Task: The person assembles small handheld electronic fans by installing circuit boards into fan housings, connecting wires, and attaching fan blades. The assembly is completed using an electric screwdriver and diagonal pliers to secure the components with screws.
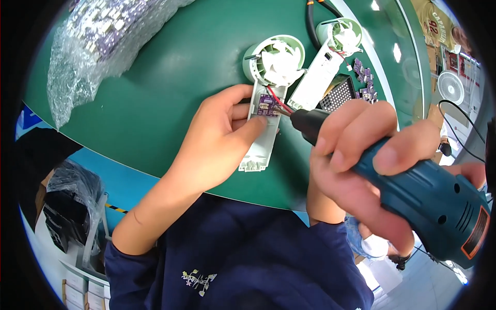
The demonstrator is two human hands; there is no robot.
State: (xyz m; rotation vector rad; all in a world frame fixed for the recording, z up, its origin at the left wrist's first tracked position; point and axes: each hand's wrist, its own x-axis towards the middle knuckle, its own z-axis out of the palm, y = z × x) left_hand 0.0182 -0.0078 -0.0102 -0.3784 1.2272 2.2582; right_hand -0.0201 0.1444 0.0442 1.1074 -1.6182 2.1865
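Note:
A pale green handheld fan housing (262, 147) lies on the green table, its round head with white blades (279, 62) pointing away from me. In its open handle sits a small purple circuit board (266, 105), with a red wire running up toward the head. My left hand (212, 134) grips the handle from the left, its thumb resting at the board's lower edge. My right hand (356, 150) is wrapped around a teal electric screwdriver (423, 194). The screwdriver's bit (282, 110) reaches the board's right side; whether it sits in a screw is too small to tell.
Just right of the work lies a second fan housing (316, 77), beside a perforated metal box (341, 93) and several loose purple boards (364, 77). A bubble-wrap bag (77, 67) of boards occupies the far left. Black cables (311, 26) cross the table's far edge (380, 77).

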